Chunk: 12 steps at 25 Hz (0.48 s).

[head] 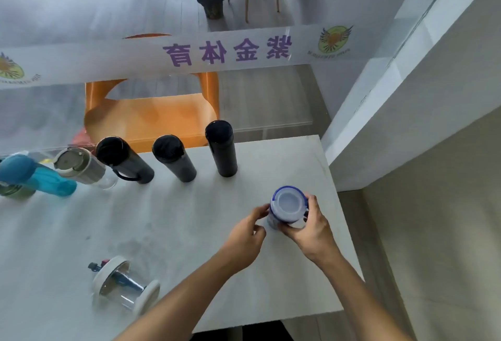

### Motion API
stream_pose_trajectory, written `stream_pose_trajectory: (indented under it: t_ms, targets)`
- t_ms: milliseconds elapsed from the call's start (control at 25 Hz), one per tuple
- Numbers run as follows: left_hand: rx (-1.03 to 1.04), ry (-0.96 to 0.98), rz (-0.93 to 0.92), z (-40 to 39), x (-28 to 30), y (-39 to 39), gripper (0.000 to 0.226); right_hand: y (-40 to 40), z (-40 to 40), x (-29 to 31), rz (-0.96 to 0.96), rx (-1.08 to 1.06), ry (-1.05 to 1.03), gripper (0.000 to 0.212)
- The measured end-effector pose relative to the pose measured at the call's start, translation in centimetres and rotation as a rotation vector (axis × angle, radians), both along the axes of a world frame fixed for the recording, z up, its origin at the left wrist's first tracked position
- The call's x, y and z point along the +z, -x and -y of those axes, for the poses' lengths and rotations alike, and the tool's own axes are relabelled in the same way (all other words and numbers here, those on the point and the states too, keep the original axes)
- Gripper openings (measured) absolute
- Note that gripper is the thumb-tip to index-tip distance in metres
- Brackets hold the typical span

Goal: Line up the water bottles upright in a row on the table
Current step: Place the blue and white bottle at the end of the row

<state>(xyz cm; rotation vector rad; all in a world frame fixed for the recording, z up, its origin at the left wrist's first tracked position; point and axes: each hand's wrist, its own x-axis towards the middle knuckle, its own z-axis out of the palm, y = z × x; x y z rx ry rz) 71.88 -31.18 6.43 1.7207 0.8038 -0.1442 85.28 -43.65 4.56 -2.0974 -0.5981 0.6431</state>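
Note:
A bottle with a white lid and blue rim stands upright near the table's right edge. My right hand wraps around it from the right, and my left hand touches its left side with the fingertips. Along the far edge stand three black bottles, a clear bottle with a beige lid and a blue bottle. A clear bottle with a white lid lies on its side near the front left.
The pale table ends just right of the held bottle and close in front. A glass partition with a lettered band rises behind the row. An orange chair sits beyond it. A white wall ledge is on the right.

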Motion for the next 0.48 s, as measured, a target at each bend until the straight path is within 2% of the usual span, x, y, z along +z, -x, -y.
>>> stream_pose_trajectory:
  t_ms: [240,480]
  targets:
    - [0.172,0.036,-0.003,-4.9,-0.4,-7.2,0.062,-8.4,-7.5,0.1,-0.023,0.105,-0.011,0.077]
    - [0.225,0.031,0.018,-8.3,-0.7,-10.8,0.063,-12.0,-11.4,-0.3,-0.049,0.121,-0.067,0.079]
